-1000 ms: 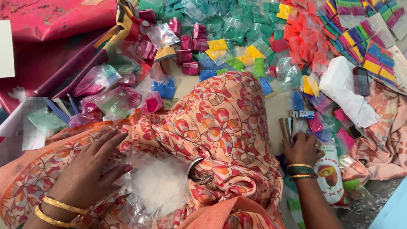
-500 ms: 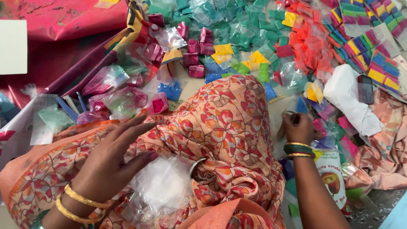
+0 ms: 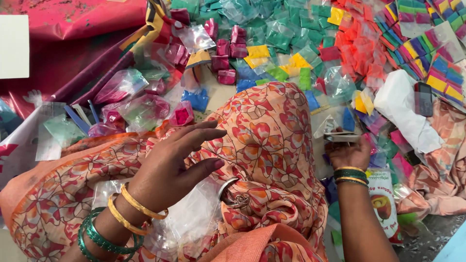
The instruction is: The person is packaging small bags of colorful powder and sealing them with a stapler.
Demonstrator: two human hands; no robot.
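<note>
Your right hand [image 3: 348,154] is closed around a small flat stack of clear sachets with a metal clip or stapler [image 3: 342,138] at its top, held just past the right edge of your knee; what exactly the metal piece is, you cannot tell from here. Your left hand [image 3: 170,165] is open, fingers spread and lifted, hovering above a heap of empty clear plastic bags [image 3: 187,223] that lies in your lap on the orange patterned cloth [image 3: 272,145]; it grips nothing. Judging by this, you are between picks, with a bundle being fastened on the right; the next move seems to call for the left hand to drop to the clear bags and pinch out a single one, which will be fiddly since they cling and slide.

Now the containers; far from you, small sealed packets of coloured powder are spread in patches: green packets [image 3: 286,29], yellow packets [image 3: 259,53], orange-red packets [image 3: 359,43], and maroon packets [image 3: 225,60]; at the far right, strips of multicoloured packets [image 3: 437,63] lie in rows; to the left, larger loose bags with pink powder [image 3: 145,109] sit slumped; a dark phone [image 3: 423,98] rests on a white bag [image 3: 403,111] at right; a printed pouch [image 3: 381,204] lies near your right wrist.
</note>
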